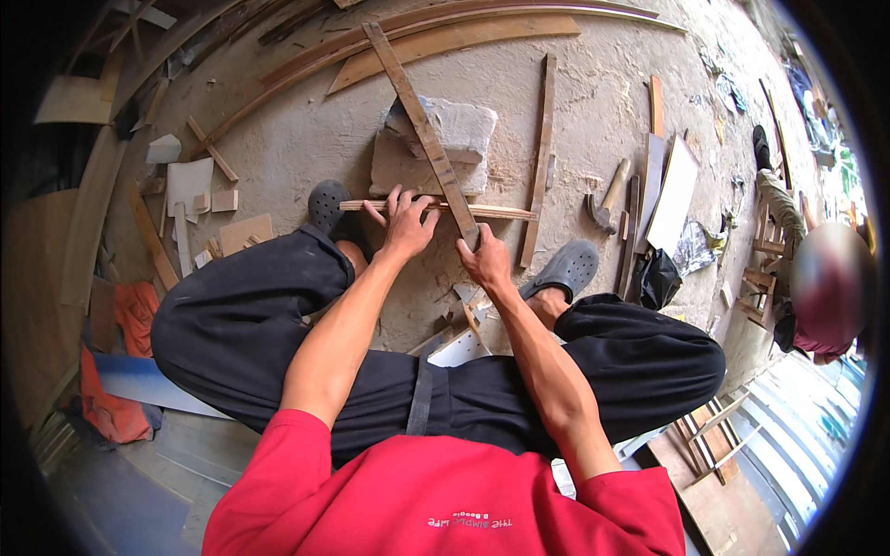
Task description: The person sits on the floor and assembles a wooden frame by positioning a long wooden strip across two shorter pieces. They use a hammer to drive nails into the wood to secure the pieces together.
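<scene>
Head | holds near end of long strip (414, 107) in right hand (487, 258); spreads left hand (406, 225) over short strip (505, 212), cannot tell how firmly | has long strip slanting across block (466, 130) and short strip | could slip askew on uneven block if loosely held

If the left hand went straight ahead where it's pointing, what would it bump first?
Past the thin wooden strip it touches, the left hand would probably meet the lower pale block first, though heights are hard to judge.

brown strip (419, 132), red shirt (436, 486), black trousers (241, 320)
</scene>
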{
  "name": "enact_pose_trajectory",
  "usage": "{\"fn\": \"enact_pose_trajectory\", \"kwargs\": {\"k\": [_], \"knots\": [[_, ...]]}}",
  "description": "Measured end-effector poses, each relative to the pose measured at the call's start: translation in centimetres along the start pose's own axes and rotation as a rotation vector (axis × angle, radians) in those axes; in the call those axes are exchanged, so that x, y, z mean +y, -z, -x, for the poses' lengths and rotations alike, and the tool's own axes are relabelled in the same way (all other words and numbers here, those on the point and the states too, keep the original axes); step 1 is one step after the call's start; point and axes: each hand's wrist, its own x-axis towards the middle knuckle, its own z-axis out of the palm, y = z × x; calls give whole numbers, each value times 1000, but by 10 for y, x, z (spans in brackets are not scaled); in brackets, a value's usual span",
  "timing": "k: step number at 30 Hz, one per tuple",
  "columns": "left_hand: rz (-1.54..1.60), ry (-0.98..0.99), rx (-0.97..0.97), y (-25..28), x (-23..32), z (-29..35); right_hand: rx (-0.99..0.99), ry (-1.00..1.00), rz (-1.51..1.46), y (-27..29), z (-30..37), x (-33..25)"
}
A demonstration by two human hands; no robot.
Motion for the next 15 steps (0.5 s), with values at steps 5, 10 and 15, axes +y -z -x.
{"fn": "enact_pose_trajectory", "kwargs": {"k": [5,10,15], "knots": [[4,-2,-19,-2,-3,-4,-2,19,-12,-1,-3,5],[11,28,-71,4,2,-7,-9,-7,-12,1,0,-1],[-13,-62,58,-8,2,-9,2,8,-61,0,-2,-1]]}}
